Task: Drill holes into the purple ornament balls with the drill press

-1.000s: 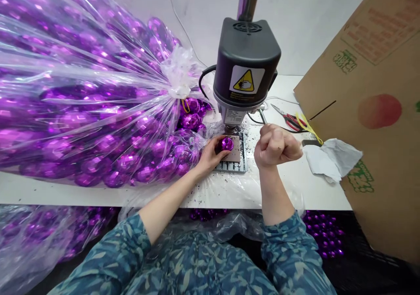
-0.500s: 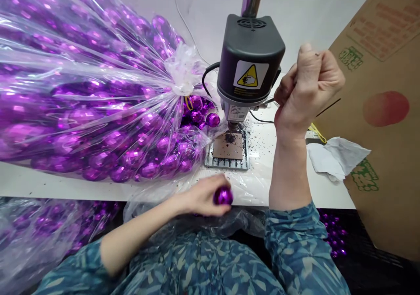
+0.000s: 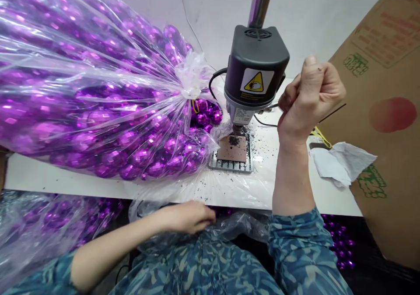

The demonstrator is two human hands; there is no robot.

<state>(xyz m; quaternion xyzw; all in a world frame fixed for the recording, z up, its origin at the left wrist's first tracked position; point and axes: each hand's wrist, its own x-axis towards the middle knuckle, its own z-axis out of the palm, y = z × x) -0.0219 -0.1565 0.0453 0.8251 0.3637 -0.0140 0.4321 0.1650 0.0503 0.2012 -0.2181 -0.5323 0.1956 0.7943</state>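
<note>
My right hand (image 3: 310, 96) is closed round the lever (image 3: 274, 106) at the right side of a dark drill press (image 3: 259, 63). Below the drill head, a brown board (image 3: 232, 149) with a small hole and dark shavings lies on the slotted metal base (image 3: 226, 167). My left hand (image 3: 192, 217) hangs low at the table's front edge, over a clear plastic bag (image 3: 243, 225). Its fingers curl downward, their tips are hidden, and no ball shows in it.
A big clear bag (image 3: 108, 124) of shiny purple balls, knotted shut, fills the left. Another bag (image 3: 49, 225) lies lower left. A cardboard box (image 3: 390, 155) stands right, beside white paper (image 3: 334, 163). Shavings dot the white table (image 3: 82, 189).
My left hand has moved down and left, and the purple ball it held is out of sight. A ball beside the knotted bag has shifted. My right hand stays on the lever.
</note>
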